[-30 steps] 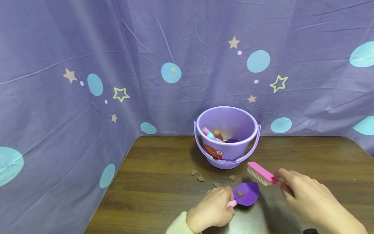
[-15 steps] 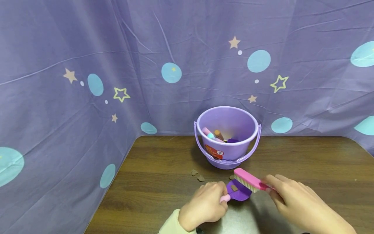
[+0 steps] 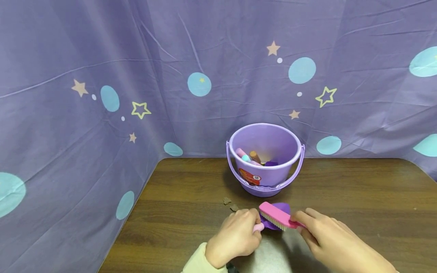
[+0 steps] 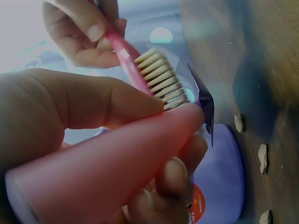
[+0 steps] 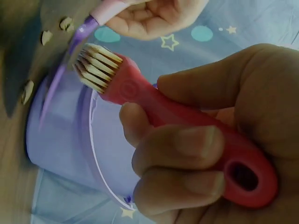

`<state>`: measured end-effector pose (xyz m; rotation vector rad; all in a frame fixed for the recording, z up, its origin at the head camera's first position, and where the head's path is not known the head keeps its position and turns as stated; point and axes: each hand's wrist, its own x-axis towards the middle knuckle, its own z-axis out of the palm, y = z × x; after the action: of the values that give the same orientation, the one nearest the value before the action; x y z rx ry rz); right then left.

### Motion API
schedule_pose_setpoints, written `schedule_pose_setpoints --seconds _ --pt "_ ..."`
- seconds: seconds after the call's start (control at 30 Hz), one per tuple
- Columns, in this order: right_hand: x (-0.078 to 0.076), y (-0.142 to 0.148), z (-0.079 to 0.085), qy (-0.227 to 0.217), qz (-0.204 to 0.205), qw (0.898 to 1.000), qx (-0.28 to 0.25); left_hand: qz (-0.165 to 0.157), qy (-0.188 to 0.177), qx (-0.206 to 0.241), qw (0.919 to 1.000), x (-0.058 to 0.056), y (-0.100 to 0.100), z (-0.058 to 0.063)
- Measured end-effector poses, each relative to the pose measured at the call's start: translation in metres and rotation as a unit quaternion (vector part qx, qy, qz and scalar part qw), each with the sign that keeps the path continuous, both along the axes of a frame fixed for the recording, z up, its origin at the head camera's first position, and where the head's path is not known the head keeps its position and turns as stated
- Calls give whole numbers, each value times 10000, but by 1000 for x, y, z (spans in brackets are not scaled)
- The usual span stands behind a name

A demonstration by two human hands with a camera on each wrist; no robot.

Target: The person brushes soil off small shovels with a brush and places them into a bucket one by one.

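Note:
My left hand [image 3: 235,237] grips the pink handle [image 4: 103,168] of a small purple shovel, whose blade [image 3: 284,207] is held low over the table. In my right hand [image 3: 327,235] is a pink scrub brush [image 3: 274,214], held by its handle with the pale bristles [image 5: 98,67] turned toward the blade. From the head view the brush covers much of the blade, hiding whatever lies under it. Thin brown flakes lie on the wood: one flake [image 3: 227,201] and another [image 3: 234,207] beside my left hand, and a further flake [image 5: 28,92] in the right wrist view.
Behind the shovel stands a lavender bucket [image 3: 285,172], its handle hanging down in front. Inside it are pink, blue, brown and purple items [image 3: 254,156]. A purple patterned curtain [image 3: 218,76] hangs along the back and left of the wooden table [image 3: 184,189].
Both hands have moved left and slightly up the view. The brush has come from beside the shovel to over its blade, covering the flake that showed there. The bucket has not moved.

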<state>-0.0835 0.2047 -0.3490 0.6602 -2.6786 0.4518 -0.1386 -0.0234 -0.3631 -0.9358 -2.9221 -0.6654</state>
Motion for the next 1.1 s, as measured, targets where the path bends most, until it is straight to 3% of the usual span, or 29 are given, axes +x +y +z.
schedule_pose_setpoints --seconds 0.27,0.77,1.1 --pt "-2 0 -7 -448 -291 9986 48 107 -85 -156 9998 -1 -3 4" --pt "-12 9 -12 -639 -844 9943 113 71 -235 -237 9994 -1 -4 7" --pt "-17 16 -11 -947 -945 9910 68 55 -264 -414 9988 1 -4 5"
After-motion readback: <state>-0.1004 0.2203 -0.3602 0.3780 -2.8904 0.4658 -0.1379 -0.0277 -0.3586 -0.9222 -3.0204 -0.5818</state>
